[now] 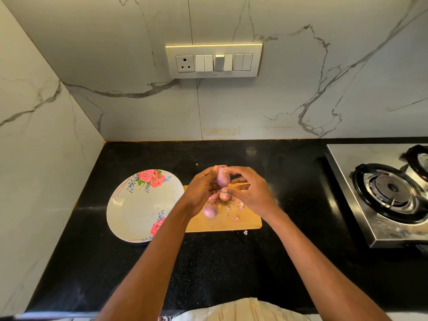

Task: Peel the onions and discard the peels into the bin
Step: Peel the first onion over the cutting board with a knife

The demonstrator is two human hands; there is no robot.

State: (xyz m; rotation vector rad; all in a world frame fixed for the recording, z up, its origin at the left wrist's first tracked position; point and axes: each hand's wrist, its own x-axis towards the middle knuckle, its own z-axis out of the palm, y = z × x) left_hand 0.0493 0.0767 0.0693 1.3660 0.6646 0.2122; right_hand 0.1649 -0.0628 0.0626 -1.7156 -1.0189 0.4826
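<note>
Both hands [203, 188] [250, 193] grip upright onion [222, 177].

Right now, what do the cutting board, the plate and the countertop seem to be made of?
Cutting board: probably wood or bamboo, matte pale tan surface.
Plate: likely melamine or glazed ceramic; glossy white with printed roses, which one is unclear.
Countertop: looks like polished black granite, speckled and reflective.

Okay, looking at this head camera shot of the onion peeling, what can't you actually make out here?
- Bin: nowhere in the head view.
- Held onion: the left hand and right hand cover its sides, so the remaining peel is unclear.
- Chopping board: far part hidden by both hands.
- Stove: cut off by the right edge.
- Peel scraps: too small to count.
</note>
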